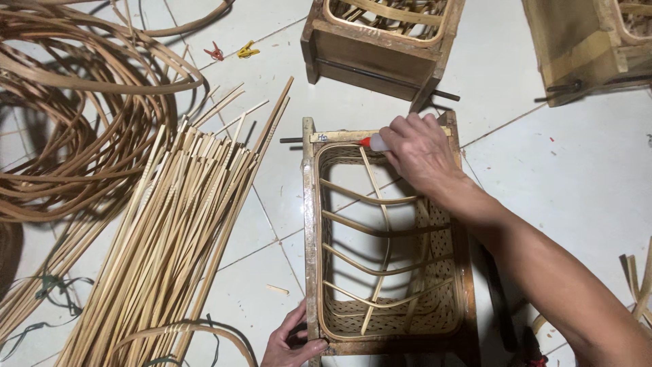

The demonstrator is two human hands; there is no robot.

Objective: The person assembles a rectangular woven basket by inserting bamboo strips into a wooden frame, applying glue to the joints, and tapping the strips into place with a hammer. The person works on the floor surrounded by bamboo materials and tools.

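Note:
A wooden box frame [310, 224] stands on the tiled floor with a partly woven rattan basket [387, 272] fitted inside it. My right hand [415, 151] rests on the frame's far edge, gripping a small white bottle with a red tip [372, 142] that points left along the top rail. My left hand [292, 342] grips the frame's near left corner, thumb on the wood. Curved ribs cross the basket's open middle.
A bundle of straight bamboo strips [176, 238] lies left of the frame. Coils of rattan [75, 115] fill the far left. Two more wooden frames [380, 41] [584, 47] stand at the back. Small red and yellow clips [231, 50] lie on the tiles.

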